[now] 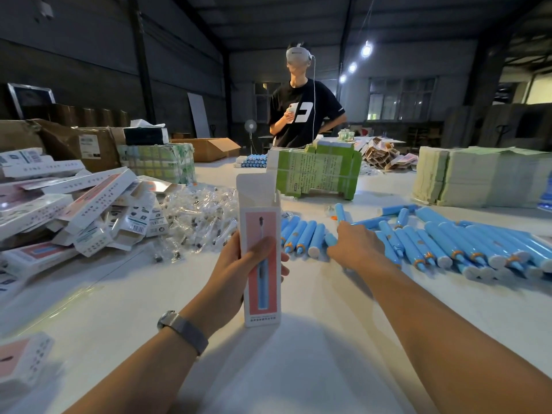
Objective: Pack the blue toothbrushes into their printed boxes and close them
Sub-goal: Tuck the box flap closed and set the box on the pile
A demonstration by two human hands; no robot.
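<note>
Nearest the lens, two bare forearms over the white tabletop [298,369], the left one wearing a grey mesh-band wristwatch [182,328]. Left hand [236,273] wrapped round a tall white cardboard box with a pink panel and a printed blue toothbrush [261,252], thumb across the front, fingertips showing past the far edge; box held upright, top flap standing open, bottom end just above the table. Right of that grip, right hand [355,246] palm down with fingers curled onto a blue plastic toothbrush handle [331,239] at the edge of a short row of blue handles [301,234] (whether actually pinched or only touched, cannot tell). Further right of that hand, a long heap of the same blue handles with orange collars [466,246], lying flat and overlapping. Left of the box grip, a pile of small clear plastic packets [197,219], and beyond it a jumble of printed white flat boxes [74,210]. Behind the held box, a green printed carton stack [316,171]. Across the table, a standing person in a black T-shirt [301,115] wearing a headset.
</note>
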